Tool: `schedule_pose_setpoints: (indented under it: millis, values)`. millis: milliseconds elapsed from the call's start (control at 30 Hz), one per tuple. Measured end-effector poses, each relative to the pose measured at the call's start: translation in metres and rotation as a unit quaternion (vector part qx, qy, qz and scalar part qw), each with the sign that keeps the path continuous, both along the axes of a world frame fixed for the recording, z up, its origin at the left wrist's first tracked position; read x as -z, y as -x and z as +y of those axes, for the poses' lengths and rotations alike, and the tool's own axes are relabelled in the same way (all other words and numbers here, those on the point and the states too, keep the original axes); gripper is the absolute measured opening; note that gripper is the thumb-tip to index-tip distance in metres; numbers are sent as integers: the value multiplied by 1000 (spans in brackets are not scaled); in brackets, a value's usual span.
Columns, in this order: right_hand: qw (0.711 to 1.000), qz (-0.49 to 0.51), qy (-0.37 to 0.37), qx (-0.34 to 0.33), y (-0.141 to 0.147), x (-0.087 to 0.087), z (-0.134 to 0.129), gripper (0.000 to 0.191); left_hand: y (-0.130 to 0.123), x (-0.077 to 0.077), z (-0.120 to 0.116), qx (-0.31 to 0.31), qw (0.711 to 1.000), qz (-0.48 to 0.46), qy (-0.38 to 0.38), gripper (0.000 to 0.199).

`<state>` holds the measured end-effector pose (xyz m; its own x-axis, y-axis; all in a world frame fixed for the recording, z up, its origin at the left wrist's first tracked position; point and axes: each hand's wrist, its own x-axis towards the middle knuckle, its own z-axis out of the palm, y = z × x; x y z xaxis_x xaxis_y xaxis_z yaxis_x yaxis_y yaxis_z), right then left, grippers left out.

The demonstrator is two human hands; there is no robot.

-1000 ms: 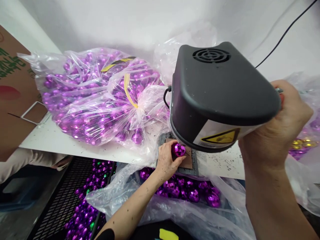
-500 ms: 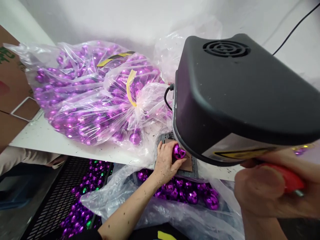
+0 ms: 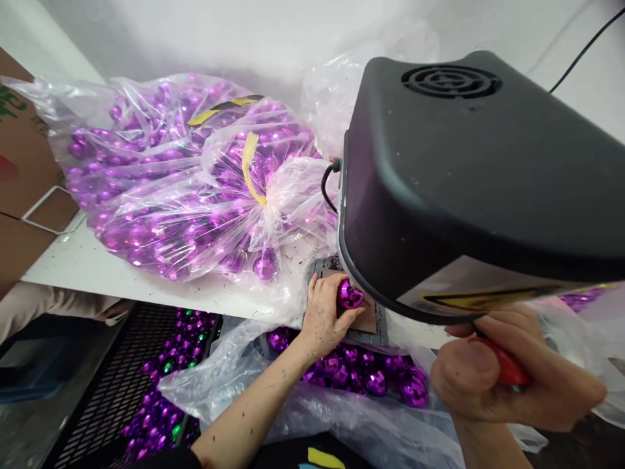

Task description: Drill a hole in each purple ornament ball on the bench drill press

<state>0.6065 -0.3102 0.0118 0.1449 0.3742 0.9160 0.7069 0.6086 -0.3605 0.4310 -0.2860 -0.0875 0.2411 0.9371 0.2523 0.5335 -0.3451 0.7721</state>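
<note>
My left hand (image 3: 325, 312) grips a shiny purple ball (image 3: 349, 294) over a brown pad on a grey base plate (image 3: 374, 339), below the edge of a large black machine (image 3: 454, 163). Wrapped round a red handle (image 3: 508, 365) at the right is my right hand (image 3: 517, 378), just under the machine's housing. Nearer to me, several faceted purple balls (image 3: 375, 383) lie in an open clear plastic bag (image 3: 312, 420). The machine hides what is directly beneath it.
A big tied clear bag of purple balls (image 3: 161, 189) rests on the white table (image 3: 58, 260). Below left stands a black crate (image 3: 92, 391) with small purple and green balls. A cardboard box (image 3: 19, 163) is at the far left. Part of a seated person (image 3: 58, 306) shows there.
My right hand and the red handle have moved left and slightly down in view. My left hand stays on the ball in nearly the same place.
</note>
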Motion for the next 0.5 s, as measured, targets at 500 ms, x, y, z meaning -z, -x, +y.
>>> schedule_pose_setpoints:
  millis: [500]
  values:
    - [997,70,11,9,5,29,1,24,-3,3,0,-8,999,-32,13,48]
